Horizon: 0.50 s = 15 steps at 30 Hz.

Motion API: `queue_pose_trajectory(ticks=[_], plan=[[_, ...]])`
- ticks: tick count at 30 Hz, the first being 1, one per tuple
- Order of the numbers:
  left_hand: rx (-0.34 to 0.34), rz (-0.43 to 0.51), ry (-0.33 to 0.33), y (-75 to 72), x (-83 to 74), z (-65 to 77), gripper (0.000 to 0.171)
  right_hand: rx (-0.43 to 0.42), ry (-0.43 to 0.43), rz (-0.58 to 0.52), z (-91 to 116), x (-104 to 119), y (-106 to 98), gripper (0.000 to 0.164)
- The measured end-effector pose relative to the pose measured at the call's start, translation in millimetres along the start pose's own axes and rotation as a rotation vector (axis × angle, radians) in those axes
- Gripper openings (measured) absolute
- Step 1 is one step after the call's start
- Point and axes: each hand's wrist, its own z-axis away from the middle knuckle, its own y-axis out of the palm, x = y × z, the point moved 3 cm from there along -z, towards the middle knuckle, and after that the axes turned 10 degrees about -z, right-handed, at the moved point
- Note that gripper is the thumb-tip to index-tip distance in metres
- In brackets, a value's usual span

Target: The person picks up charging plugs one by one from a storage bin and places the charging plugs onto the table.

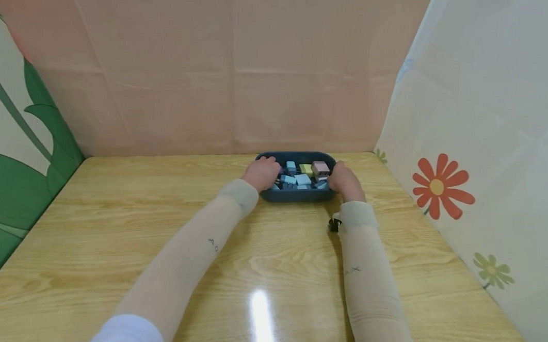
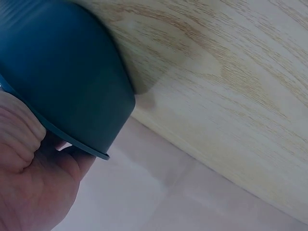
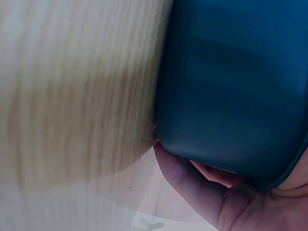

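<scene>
A dark blue oblong tray [image 1: 300, 196] with rounded ends is at the far side of the table, between my two hands. Inside lie several small boxy blocks that look like charger plugs: light blue ones [image 1: 303, 180], a yellow-green one [image 1: 306, 169] and a pink one [image 1: 320, 168] with two dark slots. My left hand [image 1: 261, 173] grips the tray's left end, its fingers curled at the rim in the left wrist view. At the opposite end my right hand [image 1: 346, 182] holds on, and the right wrist view shows fingers [image 3: 185, 180] reaching along the tray's lower edge.
The wood-grain table [image 1: 161, 196] meets a pinkish cloth backdrop [image 1: 232, 76] just behind the tray. A white sheet with printed flowers [image 1: 440, 187] stands along the right edge, and a green leaf print [image 1: 17, 199] along the left. A small black device [image 1: 333, 225] sits at the right cuff.
</scene>
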Motion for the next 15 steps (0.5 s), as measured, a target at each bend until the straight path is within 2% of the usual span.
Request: queue_pose_trajectory(ticks=[8, 15], plan=[[-0.028, 0.030, -0.020, -1.8, 0.5, 1.3, 0.035, 0.012, -0.014, 0.013, 6.5, 4.5, -3.7, 0.065], [-0.011, 0.039, -0.027, 0.3, 0.6, -1.5, 0.036, 0.014, -0.001, 0.014, 8.0, 5.5, -3.9, 0.057]])
